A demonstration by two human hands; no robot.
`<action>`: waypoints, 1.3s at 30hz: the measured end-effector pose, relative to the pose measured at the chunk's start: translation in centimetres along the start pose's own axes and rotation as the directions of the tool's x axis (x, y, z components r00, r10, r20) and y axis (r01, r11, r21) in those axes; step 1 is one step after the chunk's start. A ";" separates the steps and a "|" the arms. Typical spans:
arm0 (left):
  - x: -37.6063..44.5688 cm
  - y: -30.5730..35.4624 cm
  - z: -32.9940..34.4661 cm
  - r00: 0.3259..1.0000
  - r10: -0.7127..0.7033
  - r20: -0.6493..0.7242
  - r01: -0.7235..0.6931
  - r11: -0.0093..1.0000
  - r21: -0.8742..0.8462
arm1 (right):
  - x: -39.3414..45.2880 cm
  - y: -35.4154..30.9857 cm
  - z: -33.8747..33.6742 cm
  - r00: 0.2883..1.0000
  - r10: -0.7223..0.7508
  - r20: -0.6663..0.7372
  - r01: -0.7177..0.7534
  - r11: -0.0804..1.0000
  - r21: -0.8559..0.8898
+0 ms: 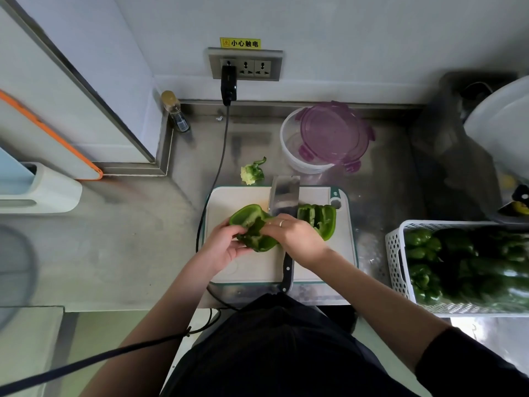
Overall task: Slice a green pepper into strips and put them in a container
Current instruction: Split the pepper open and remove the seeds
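Both hands are on one pepper half [253, 229] over the near-left part of the cutting board [246, 267]: left hand [221, 247] grips its near edge, right hand [294, 239] pinches its right side. Cleaver [284, 197] lies flat between the halves, second half [317, 220] to its right. Container [289, 144] sits far-right of the board, purple lid [333, 133] resting on its rim.

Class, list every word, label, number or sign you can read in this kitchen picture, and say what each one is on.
"小心触电", beside a warning triangle: on the yellow sticker on the wall above the socket panel.
Label on the small bottle in the corner: too blurred to read.
Nothing else carries readable text.
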State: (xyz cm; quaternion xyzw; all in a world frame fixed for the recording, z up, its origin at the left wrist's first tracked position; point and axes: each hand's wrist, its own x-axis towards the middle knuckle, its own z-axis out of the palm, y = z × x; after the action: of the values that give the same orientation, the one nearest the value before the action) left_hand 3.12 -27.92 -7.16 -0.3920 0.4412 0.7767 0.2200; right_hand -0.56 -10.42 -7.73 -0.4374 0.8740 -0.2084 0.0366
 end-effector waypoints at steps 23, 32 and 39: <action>0.5 2.9 -1.1 0.962 0.039 -0.271 -0.006 0.992 0.124 | 9.7 3.7 -2.2 0.720 0.661 0.210 -0.656 0.551 0.516; 0.6 3.2 -0.3 0.935 0.120 -0.335 -0.047 0.975 0.218 | 7.0 -3.0 -1.0 0.942 0.243 0.230 -0.282 0.947 0.154; 0.2 2.4 1.5 0.921 0.177 -0.348 -0.090 0.963 0.253 | 7.5 -5.2 -0.7 0.885 0.429 0.178 -0.419 0.903 -0.093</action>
State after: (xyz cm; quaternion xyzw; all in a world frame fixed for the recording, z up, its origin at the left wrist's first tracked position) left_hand 0.75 -27.85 -5.67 -0.4708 0.5880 0.6459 0.1240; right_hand -1.42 -18.84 -4.13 -0.2547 0.9457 -0.1291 0.1552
